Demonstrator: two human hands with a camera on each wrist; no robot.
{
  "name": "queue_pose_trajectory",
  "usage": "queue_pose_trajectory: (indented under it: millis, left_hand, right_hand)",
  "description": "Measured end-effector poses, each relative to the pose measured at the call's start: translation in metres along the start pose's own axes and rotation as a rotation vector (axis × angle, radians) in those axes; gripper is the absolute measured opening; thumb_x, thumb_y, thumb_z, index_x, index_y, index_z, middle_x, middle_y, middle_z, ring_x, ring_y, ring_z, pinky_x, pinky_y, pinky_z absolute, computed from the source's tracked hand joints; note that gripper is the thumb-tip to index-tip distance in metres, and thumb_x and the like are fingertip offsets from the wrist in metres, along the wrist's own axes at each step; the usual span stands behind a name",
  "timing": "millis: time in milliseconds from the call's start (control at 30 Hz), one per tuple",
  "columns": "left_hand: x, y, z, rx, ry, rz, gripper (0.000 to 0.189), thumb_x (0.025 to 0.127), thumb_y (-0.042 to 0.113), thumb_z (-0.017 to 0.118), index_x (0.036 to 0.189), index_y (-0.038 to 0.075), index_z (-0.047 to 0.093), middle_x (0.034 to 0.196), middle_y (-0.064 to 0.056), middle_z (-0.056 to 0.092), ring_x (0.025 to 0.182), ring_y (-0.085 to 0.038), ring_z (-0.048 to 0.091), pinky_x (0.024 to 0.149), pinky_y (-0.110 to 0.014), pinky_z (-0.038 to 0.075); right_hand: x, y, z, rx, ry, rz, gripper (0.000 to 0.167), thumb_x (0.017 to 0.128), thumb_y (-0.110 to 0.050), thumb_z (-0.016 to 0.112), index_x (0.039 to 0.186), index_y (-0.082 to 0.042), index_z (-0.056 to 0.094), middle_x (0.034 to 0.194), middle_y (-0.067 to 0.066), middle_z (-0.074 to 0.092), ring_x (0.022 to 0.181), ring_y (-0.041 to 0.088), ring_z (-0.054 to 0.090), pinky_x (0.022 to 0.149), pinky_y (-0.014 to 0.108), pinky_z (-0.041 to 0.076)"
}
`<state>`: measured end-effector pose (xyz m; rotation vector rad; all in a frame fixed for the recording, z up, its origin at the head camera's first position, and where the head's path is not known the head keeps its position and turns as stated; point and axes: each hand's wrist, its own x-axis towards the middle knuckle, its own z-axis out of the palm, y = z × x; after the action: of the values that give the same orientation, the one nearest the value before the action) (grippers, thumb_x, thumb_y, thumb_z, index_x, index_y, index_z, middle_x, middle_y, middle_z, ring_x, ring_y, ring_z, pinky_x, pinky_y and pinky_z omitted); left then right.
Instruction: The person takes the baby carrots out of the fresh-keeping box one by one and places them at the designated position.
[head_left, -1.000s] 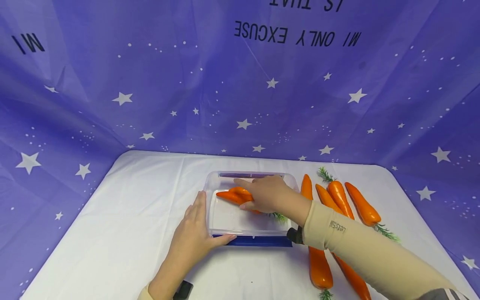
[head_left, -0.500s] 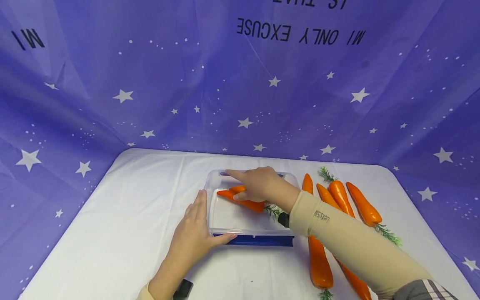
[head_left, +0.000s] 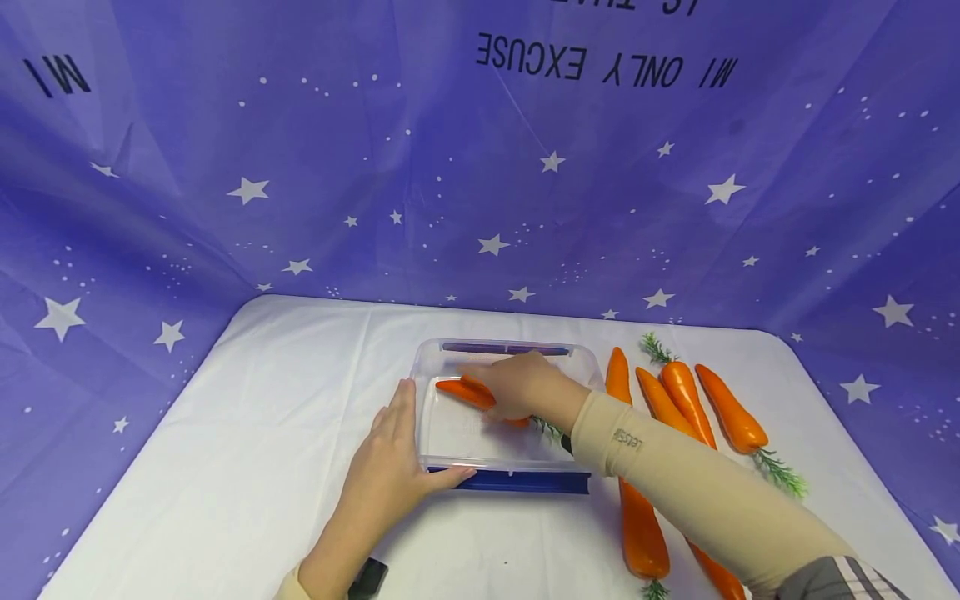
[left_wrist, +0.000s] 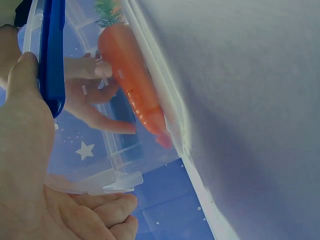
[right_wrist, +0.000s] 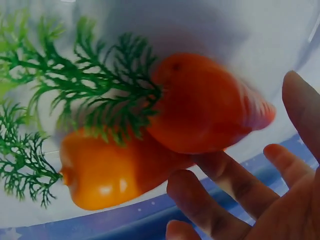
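A clear plastic box (head_left: pixel 465 446) with blue latches stands on the white-covered table. My left hand (head_left: pixel 386 458) holds its near left corner, fingers along the left wall and thumb on the front by the blue latch (left_wrist: pixel 52 55). Inside lie two artificial carrots with green tops: a darker one (right_wrist: pixel 200 105) and a lighter orange one (right_wrist: pixel 105 172), side by side. My right hand (head_left: pixel 525 383) is inside the box over them. In the right wrist view its fingers (right_wrist: pixel 235 180) spread beside the darker carrot, fingertips close to or touching it, thumb (right_wrist: pixel 300 105) apart.
Several more carrots lie right of the box, among them one at the far right (head_left: pixel 727 408), one with its top pointing away (head_left: pixel 684 392) and one near the front (head_left: pixel 643 542). My right sleeve (head_left: pixel 690 483) passes over some. Purple starry cloth (head_left: pixel 375 167) hangs behind.
My right hand has shifted left, then lowered over the carrots, its forefinger drawing back from the far rim. The lower carrot now lies at a slant. My left hand stays put.
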<state>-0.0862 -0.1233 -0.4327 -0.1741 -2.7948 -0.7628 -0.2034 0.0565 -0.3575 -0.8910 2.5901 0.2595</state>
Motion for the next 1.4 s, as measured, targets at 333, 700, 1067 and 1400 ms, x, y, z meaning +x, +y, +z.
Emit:
queue_pose_trajectory:
  millis: [333,700,1067,1400]
  left_hand:
    - [0.0,0.0,0.0,0.001,0.002,0.002,0.138,0.059,0.086,0.069,0.157,0.002,0.02,0.16,-0.019,0.033,0.137,-0.04,0.046,0.104,-0.054,0.048]
    - [0.001,0.0,0.0,-0.003,-0.001,0.001,0.138,0.059,0.088,0.067,0.157,0.002,0.019,0.16,-0.019,0.033,0.137,-0.04,0.046,0.105,-0.054,0.047]
    - [0.0,0.0,0.0,-0.002,-0.015,-0.011,0.139,0.059,0.09,0.064,0.158,0.003,0.019,0.16,-0.019,0.032,0.139,-0.039,0.044,0.106,-0.054,0.046]
    - [0.001,0.001,-0.001,0.006,-0.019,-0.008,0.138,0.06,0.09,0.062,0.157,0.002,0.018,0.161,-0.019,0.031,0.139,-0.04,0.044,0.107,-0.054,0.046]
  right_hand:
    - [0.001,-0.003,0.012,-0.072,-0.026,0.042,0.087,0.084,-0.046,0.075,0.153,-0.052,0.022,0.069,-0.002,0.059,0.059,0.017,0.051,0.054,0.029,0.043]
    - [0.006,-0.005,0.012,-0.07,-0.08,0.08,0.091,0.085,-0.028,0.071,0.154,-0.053,0.017,0.054,-0.003,0.046,0.052,0.017,0.046,0.05,0.028,0.041]
    - [0.009,-0.002,0.018,-0.001,-0.069,0.032,0.098,0.082,-0.024,0.077,0.155,-0.049,0.018,0.08,0.0,0.062,0.057,0.018,0.047,0.048,0.027,0.043]
    - [0.009,0.007,0.018,0.086,-0.116,-0.049,0.095,0.086,-0.021,0.067,0.154,-0.055,0.01,0.156,-0.018,0.04,0.071,0.017,0.054,0.052,0.028,0.043]
